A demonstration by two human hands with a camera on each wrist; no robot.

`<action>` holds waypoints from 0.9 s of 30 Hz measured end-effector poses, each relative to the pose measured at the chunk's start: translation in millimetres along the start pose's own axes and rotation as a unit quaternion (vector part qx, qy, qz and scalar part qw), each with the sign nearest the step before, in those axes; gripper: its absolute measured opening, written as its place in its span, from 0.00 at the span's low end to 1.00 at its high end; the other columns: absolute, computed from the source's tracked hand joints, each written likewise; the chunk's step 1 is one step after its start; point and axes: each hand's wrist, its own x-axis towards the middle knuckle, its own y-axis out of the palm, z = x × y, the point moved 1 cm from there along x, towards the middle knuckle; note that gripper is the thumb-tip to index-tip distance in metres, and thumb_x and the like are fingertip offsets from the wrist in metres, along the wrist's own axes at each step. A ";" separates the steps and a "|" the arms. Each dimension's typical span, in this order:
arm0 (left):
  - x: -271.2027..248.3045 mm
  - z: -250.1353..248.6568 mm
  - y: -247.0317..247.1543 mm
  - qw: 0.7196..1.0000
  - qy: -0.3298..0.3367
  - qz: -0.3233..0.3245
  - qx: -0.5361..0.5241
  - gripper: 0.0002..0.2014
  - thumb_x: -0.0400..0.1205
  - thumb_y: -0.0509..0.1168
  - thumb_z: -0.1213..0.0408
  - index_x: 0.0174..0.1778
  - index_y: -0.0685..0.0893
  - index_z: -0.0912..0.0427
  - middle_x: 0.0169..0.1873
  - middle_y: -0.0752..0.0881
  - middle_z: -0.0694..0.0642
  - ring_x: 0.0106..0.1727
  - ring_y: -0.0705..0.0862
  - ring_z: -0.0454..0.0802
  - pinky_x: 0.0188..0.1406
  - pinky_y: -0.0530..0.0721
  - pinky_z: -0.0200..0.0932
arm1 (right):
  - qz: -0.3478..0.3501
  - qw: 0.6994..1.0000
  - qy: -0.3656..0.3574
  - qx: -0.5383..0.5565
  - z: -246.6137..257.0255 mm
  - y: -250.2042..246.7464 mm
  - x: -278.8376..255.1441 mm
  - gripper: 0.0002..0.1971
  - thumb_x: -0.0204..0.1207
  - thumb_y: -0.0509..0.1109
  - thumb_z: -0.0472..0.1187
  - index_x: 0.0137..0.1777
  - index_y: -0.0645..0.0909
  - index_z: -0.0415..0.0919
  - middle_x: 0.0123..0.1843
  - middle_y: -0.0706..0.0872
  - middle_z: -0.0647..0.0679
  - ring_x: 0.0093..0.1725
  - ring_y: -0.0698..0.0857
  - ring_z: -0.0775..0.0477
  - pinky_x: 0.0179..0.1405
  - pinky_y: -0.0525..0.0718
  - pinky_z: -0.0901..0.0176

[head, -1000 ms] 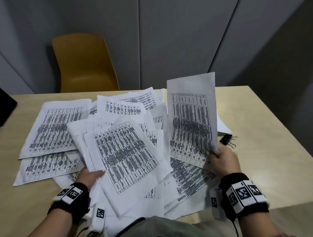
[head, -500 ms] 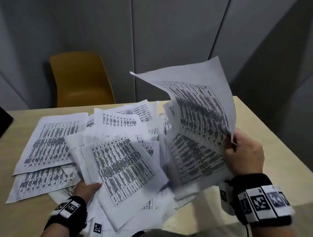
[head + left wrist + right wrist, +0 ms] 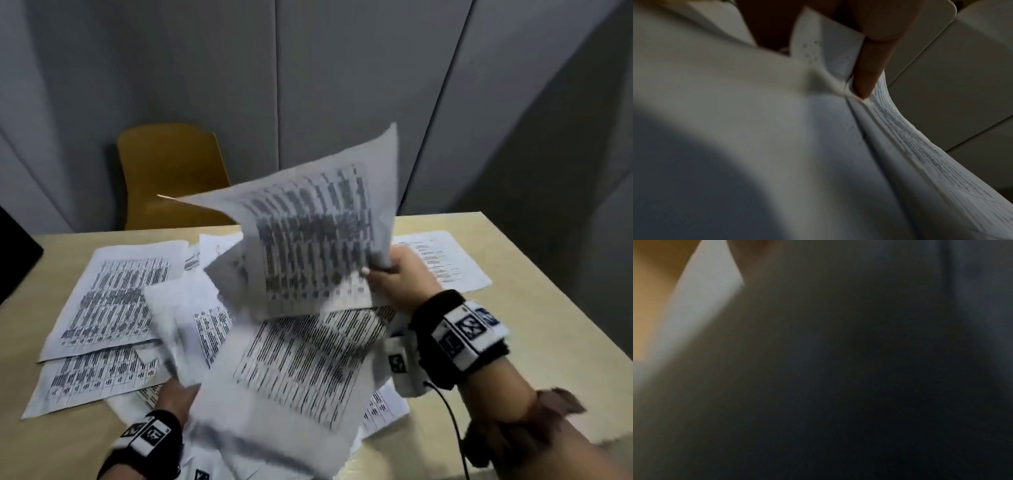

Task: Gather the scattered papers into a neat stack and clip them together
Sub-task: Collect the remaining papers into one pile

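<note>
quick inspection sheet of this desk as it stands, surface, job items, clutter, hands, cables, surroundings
Surface: light wooden table, largely covered with printed sheets.
Job's things: scattered papers lie overlapping on the left and middle; a lone sheet lies at the far right; a raised sheet is curled in the air; no clip in view.
Clutter: nothing seen.
Grippers: right hand holds the raised sheet by its edge; left hand grips a tilted bundle of sheets at the near edge.
Cables: a thin black cable hangs from the right wristband.
Surroundings: yellow chair behind the table, grey wall panels, a dark object at the left edge.
</note>
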 end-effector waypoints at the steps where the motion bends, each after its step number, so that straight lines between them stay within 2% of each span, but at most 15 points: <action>1: -0.2 2.4 -1.1 1.000 -0.004 0.004 -0.011 0.16 0.76 0.66 0.79 0.57 0.78 0.86 0.50 0.83 0.79 0.54 0.82 0.65 0.47 0.75 0.45 | 0.034 0.999 0.026 0.010 -8.5 13.4 5.7 0.15 0.75 0.71 0.33 0.27 0.77 0.46 0.27 0.80 0.52 0.29 0.79 0.52 0.34 0.80 0.58; 3: 3.5 8.1 0.3 0.998 -0.011 0.016 -0.059 0.25 0.71 0.73 0.68 0.60 0.78 0.81 0.44 0.85 0.69 0.49 0.84 0.61 0.41 0.78 0.37 | 0.078 0.996 0.050 -0.007 -22.0 37.4 14.0 0.09 0.75 0.71 0.36 0.33 0.79 0.42 0.33 0.85 0.45 0.36 0.85 0.43 0.43 0.87 0.49; 5: 6.4 13.6 1.0 0.994 -0.022 0.014 -0.102 0.33 0.74 0.72 0.54 0.70 0.74 0.73 0.56 0.83 0.70 0.58 0.83 0.66 0.54 0.77 0.43 | 0.102 0.992 0.057 -0.057 -27.6 57.4 19.9 0.03 0.76 0.68 0.35 0.41 0.82 0.39 0.41 0.88 0.42 0.47 0.86 0.40 0.54 0.86 0.46; 6: 5.6 14.3 -0.8 0.995 -0.021 0.018 -0.095 0.34 0.75 0.69 0.50 0.71 0.74 0.70 0.60 0.82 0.69 0.60 0.82 0.65 0.59 0.76 0.45 | 0.106 0.989 0.051 -0.090 -28.8 66.9 22.6 0.04 0.76 0.67 0.33 0.46 0.83 0.38 0.45 0.89 0.41 0.49 0.87 0.40 0.56 0.86 0.47; 7: 8.0 16.6 -0.7 0.995 -0.021 0.024 -0.093 0.31 0.75 0.71 0.51 0.67 0.78 0.69 0.60 0.83 0.68 0.57 0.83 0.62 0.60 0.75 0.45 | 0.105 0.987 0.040 -0.112 -30.5 75.5 25.9 0.07 0.76 0.65 0.32 0.49 0.84 0.37 0.48 0.89 0.39 0.51 0.87 0.39 0.56 0.85 0.49; 9: 4.1 15.4 -1.8 0.996 -0.017 0.053 -0.069 0.15 0.74 0.73 0.66 0.53 0.83 0.71 0.52 0.85 0.67 0.48 0.84 0.56 0.56 0.76 0.44 | 0.107 0.987 0.032 -0.116 -32.0 92.3 31.3 0.08 0.78 0.64 0.34 0.52 0.84 0.37 0.48 0.88 0.37 0.49 0.86 0.39 0.51 0.84 0.52; 10: 1.6 14.8 -2.6 0.997 -0.016 0.064 -0.043 0.14 0.72 0.73 0.72 0.51 0.83 0.73 0.51 0.86 0.67 0.47 0.84 0.56 0.55 0.76 0.44 | 0.106 0.988 0.030 -0.105 -31.8 98.9 33.0 0.09 0.79 0.63 0.38 0.53 0.84 0.37 0.46 0.87 0.39 0.46 0.85 0.41 0.45 0.82 0.56; 12: 2.7 18.5 -2.2 0.997 -0.014 0.067 -0.022 0.18 0.70 0.73 0.78 0.55 0.82 0.77 0.51 0.87 0.70 0.50 0.84 0.58 0.56 0.76 0.45 | 0.095 0.991 0.038 -0.091 -32.0 108.6 37.4 0.13 0.82 0.61 0.44 0.53 0.83 0.37 0.42 0.84 0.42 0.41 0.82 0.44 0.40 0.75 0.61; 15: 8.5 23.6 -3.8 0.998 -0.010 0.058 -0.019 0.18 0.71 0.71 0.79 0.57 0.81 0.74 0.52 0.87 0.69 0.53 0.84 0.60 0.63 0.76 0.51 | 0.050 0.994 0.043 -0.084 -43.5 110.8 44.6 0.17 0.81 0.61 0.48 0.51 0.83 0.34 0.45 0.87 0.36 0.44 0.85 0.37 0.43 0.82 0.54; 17: 13.1 27.8 -4.0 0.999 -0.005 0.042 -0.023 0.17 0.72 0.71 0.79 0.57 0.81 0.74 0.53 0.86 0.70 0.56 0.83 0.62 0.65 0.75 0.53 | 0.021 0.996 0.049 -0.077 -57.3 107.2 47.0 0.15 0.81 0.61 0.45 0.49 0.84 0.34 0.46 0.87 0.34 0.46 0.86 0.35 0.46 0.84 0.49; 20: 17.0 30.8 -2.3 0.998 -0.008 0.034 -0.060 0.17 0.74 0.67 0.82 0.59 0.80 0.78 0.56 0.84 0.74 0.54 0.82 0.60 0.62 0.74 0.50 | -0.012 0.993 0.073 -0.092 -76.8 96.0 42.0 0.12 0.80 0.61 0.39 0.49 0.85 0.35 0.46 0.86 0.31 0.47 0.86 0.32 0.39 0.77 0.57; 21: 18.9 32.3 -1.1 0.997 -0.011 0.035 -0.070 0.16 0.74 0.66 0.82 0.59 0.79 0.78 0.57 0.83 0.74 0.53 0.81 0.58 0.61 0.74 0.49 | -0.001 0.990 0.102 -0.099 -82.2 94.8 36.2 0.12 0.80 0.61 0.38 0.51 0.84 0.32 0.49 0.86 0.30 0.49 0.86 0.32 0.39 0.76 0.57; 23: 20.1 33.2 0.7 0.996 -0.016 0.031 -0.085 0.15 0.76 0.65 0.82 0.59 0.79 0.79 0.58 0.83 0.75 0.53 0.81 0.58 0.60 0.74 0.48 | 0.039 0.981 0.161 -0.102 -91.3 99.9 19.5 0.12 0.80 0.62 0.40 0.52 0.82 0.31 0.52 0.87 0.31 0.52 0.85 0.33 0.46 0.80 0.53; 25: 20.5 32.6 1.8 0.995 -0.016 0.025 -0.097 0.14 0.77 0.63 0.83 0.59 0.79 0.80 0.54 0.83 0.73 0.51 0.82 0.60 0.57 0.74 0.47 | 0.070 0.972 0.202 -0.093 -91.3 113.1 0.0 0.10 0.78 0.62 0.44 0.45 0.77 0.37 0.52 0.87 0.37 0.48 0.85 0.36 0.46 0.83 0.54; 27: 19.6 29.8 4.2 0.994 -0.011 0.021 -0.105 0.14 0.77 0.62 0.82 0.59 0.78 0.81 0.48 0.84 0.68 0.44 0.83 0.58 0.53 0.75 0.46 | 0.112 0.966 0.215 -0.085 -91.2 129.3 -10.8 0.11 0.77 0.63 0.46 0.44 0.75 0.37 0.47 0.85 0.45 0.44 0.82 0.42 0.43 0.80 0.58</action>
